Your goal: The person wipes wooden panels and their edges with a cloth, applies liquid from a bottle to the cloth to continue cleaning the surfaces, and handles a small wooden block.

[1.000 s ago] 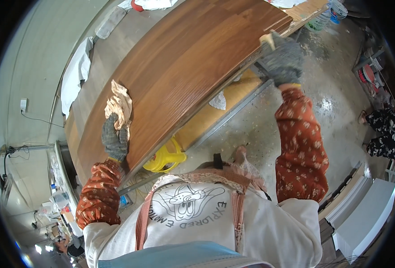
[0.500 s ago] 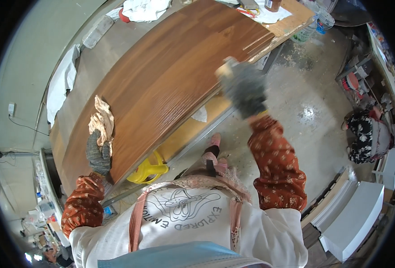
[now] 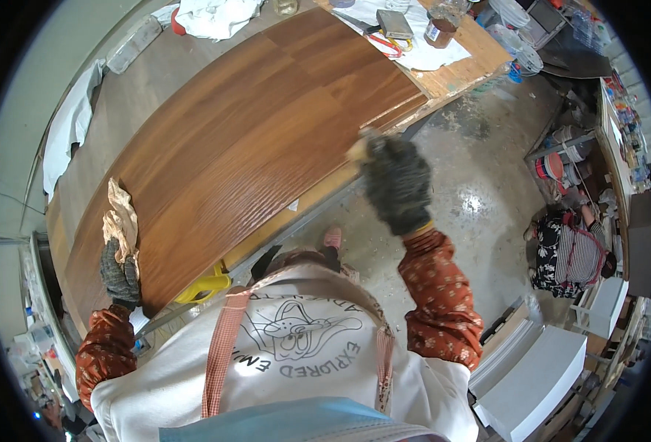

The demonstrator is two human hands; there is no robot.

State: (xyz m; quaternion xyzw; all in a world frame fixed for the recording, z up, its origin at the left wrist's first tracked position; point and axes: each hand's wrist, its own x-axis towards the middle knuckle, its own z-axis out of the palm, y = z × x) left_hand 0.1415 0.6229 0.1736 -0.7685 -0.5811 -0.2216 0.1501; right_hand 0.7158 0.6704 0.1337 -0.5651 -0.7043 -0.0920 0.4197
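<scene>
A long brown wood-grain board (image 3: pixel 229 177) lies across the bench in front of me, its near right part glossy. At its left end my left hand (image 3: pixel 120 274), in a dark grey knit glove, is closed on a crumpled beige cloth (image 3: pixel 121 210) that rests on the board. My right hand (image 3: pixel 397 184), gloved the same way and smeared by motion, is closed at the board's near edge toward the right. A small pale piece (image 3: pixel 357 151) shows at its fingers; blur hides what kind of thing it is.
Scissors (image 3: pixel 394 50), a grey block (image 3: pixel 394 24) and a jar of brown liquid (image 3: pixel 440 33) stand on white paper at the far right. White cloths (image 3: pixel 218 16) lie beyond the board. Below its near edge is a yellow plastic container (image 3: pixel 206 286). Another person (image 3: pixel 567 254) bends down at right.
The view has shifted, so the board's far right end and the paper show more fully. My right hand has come slightly nearer along the edge. My left hand still holds the cloth.
</scene>
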